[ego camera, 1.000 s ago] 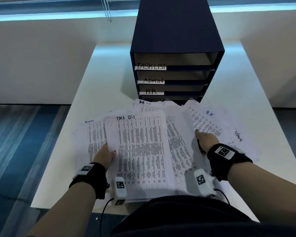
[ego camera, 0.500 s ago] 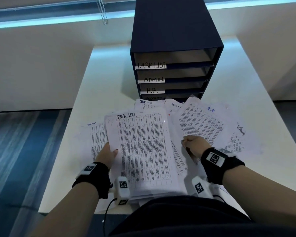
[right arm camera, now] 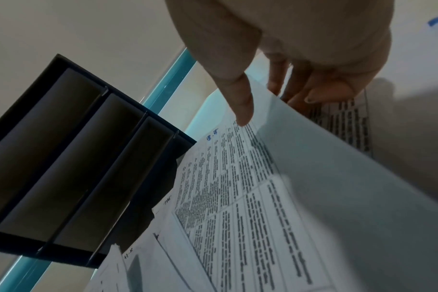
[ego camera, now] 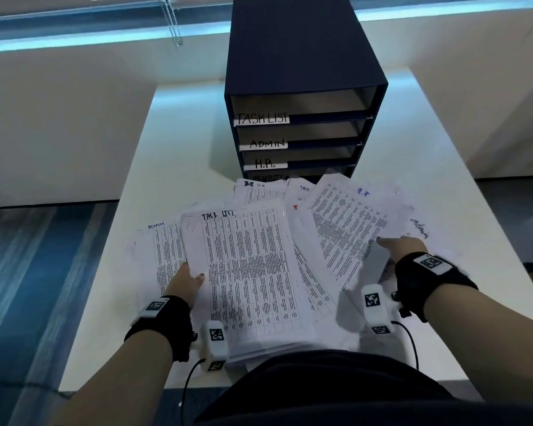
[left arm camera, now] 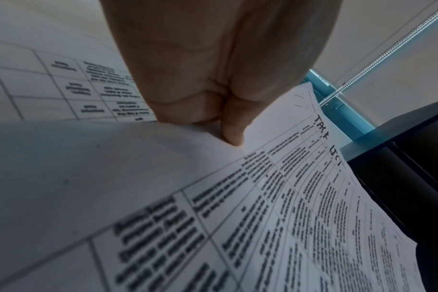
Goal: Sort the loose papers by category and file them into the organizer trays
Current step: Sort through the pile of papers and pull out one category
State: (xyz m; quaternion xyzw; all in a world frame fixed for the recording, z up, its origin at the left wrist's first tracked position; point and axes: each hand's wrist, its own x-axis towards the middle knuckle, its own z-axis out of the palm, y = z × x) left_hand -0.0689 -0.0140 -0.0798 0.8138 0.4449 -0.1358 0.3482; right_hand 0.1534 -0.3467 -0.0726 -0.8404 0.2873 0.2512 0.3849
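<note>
Paperwork first, leftmost: an ADMIN sheet (ego camera: 163,250) lies flat on the tabletop (ego camera: 111,256), part-covered by the TASK LIST stack (ego camera: 246,272). My left hand (ego camera: 185,282) has its grip closed on that stack's left edge, thumb on top and fingers beneath, same as 1 second ago. Right of it, loose papers (ego camera: 305,272) fan out in front of the organizer (ego camera: 302,87), whose 4 labelled trays look unfilled. The H.R. sheet (ego camera: 348,229) has swung up and rightward since half a second ago; my right hand (ego camera: 403,247) pinches its right edge, thumb above, fingers under, having moved out from the pile's middle. So sorting has only begun: 1 category gathered, a second sheet being pulled free, nothing filed yet
</note>
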